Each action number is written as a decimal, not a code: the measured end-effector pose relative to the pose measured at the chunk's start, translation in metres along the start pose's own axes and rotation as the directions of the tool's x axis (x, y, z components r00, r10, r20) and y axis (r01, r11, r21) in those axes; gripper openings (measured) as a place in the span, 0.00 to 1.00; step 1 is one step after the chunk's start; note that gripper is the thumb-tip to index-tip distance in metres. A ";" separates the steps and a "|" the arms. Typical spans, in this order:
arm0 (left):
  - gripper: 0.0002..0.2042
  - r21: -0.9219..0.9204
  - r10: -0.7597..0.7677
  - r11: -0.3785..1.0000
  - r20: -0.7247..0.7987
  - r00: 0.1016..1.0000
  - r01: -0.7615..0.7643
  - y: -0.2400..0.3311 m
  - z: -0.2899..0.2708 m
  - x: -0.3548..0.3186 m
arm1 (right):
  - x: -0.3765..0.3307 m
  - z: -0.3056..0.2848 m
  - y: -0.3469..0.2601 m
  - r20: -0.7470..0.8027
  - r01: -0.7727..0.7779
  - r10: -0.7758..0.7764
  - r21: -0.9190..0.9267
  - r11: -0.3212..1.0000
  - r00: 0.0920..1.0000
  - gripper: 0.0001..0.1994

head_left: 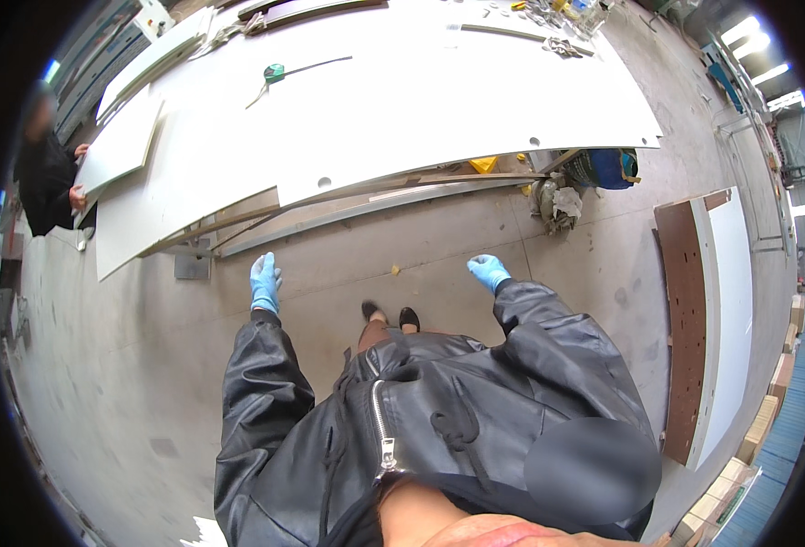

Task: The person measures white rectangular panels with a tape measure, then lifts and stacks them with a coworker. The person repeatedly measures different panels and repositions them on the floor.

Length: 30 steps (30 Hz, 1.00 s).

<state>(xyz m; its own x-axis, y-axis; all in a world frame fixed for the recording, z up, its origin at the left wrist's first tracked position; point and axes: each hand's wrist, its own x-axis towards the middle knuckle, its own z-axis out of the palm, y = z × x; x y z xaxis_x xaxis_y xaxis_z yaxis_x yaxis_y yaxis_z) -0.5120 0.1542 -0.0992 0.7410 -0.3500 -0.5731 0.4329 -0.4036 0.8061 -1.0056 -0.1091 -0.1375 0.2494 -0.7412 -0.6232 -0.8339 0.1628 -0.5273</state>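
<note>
My left hand (pixel 265 283), in a light blue glove, hangs in the air short of the worktable. Its fingers are loosely bent and a little apart, with nothing in them. My right hand (pixel 489 272), gloved alike, is held out to the right with its fingers curled together; I see no object in it. Neither hand touches anything. Beyond them lies a long white panel (pixel 402 114) on a frame, with round holes along its near edge. A green tape measure (pixel 275 73) rests on the white surface.
At the left a person in dark clothes (pixel 45 178) has both hands at a smaller white panel (pixel 129 146). Brown and white boards (pixel 694 328) stand on the right. A blue bag (pixel 610 169) and crumpled cloth (pixel 557 202) are by the table's right end.
</note>
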 end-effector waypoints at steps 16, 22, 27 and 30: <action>0.33 0.214 -0.096 0.976 0.235 0.967 0.045 0.113 0.123 0.140 | 0.197 -0.132 -0.138 -0.038 -0.148 0.457 0.920 0.363 0.888 0.27; 0.28 0.177 0.159 0.962 0.259 0.953 -0.208 0.097 0.127 0.139 | 0.211 -0.130 -0.127 -0.182 -0.023 0.512 0.930 0.368 0.839 0.20; 0.24 0.209 0.030 0.974 0.261 0.965 -0.087 0.085 0.135 0.101 | 0.206 -0.141 -0.089 -0.187 0.058 0.385 0.944 0.324 0.904 0.17; 0.25 0.256 0.027 0.963 0.218 0.976 -0.084 0.085 0.150 0.084 | 0.196 -0.157 -0.085 -0.147 0.058 0.352 0.966 0.251 0.924 0.16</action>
<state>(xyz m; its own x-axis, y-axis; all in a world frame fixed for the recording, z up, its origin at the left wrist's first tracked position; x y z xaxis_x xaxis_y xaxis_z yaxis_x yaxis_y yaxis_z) -0.4904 -0.0366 -0.1009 0.6226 -0.5365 -0.5696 0.2238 -0.5754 0.7866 -0.9629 -0.3706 -0.1238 -0.1353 -0.7237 -0.6767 0.2809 0.6270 -0.7266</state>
